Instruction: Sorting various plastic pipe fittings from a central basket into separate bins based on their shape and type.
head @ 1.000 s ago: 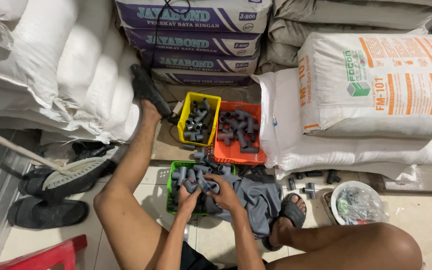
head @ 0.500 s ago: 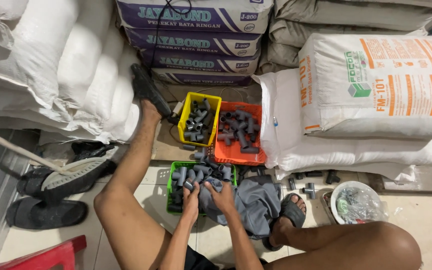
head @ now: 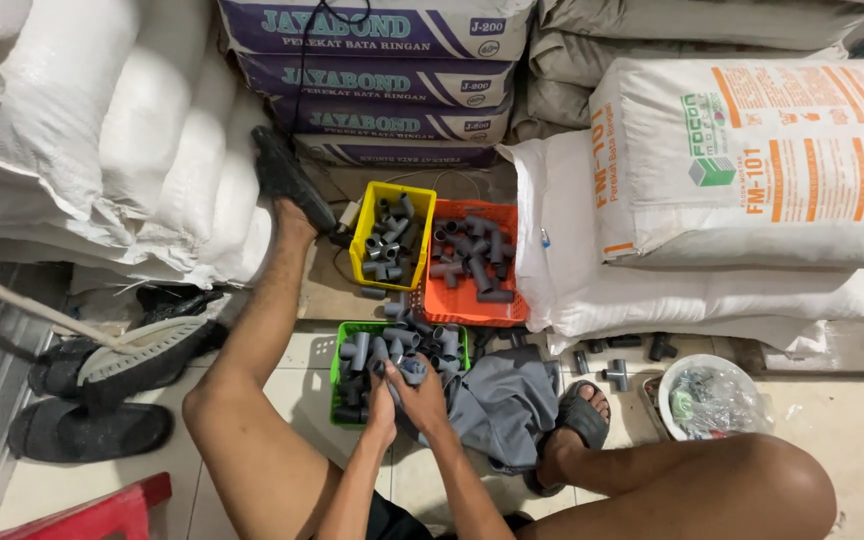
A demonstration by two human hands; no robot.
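Stacked cement sacks [head: 752, 160] behind; green basket [head: 337, 370] of grey pipe fittings. Both my hands, left hand [head: 382, 400] and right hand [head: 424, 395], close together on one grey fitting [head: 410, 370], short, tubular.

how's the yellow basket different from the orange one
The yellow basket is narrower and deeper-walled; the orange basket is wider and shallower. Yellow sits left, nearer the outstretched foot; orange lies against the white sacks. Both hold grey pipe fittings, away from the hands.

One head-worn camera looks steeply down from above the seated person, fairly near, with stacked sacks [head: 752, 160] at twelve o'clock and knees at six.
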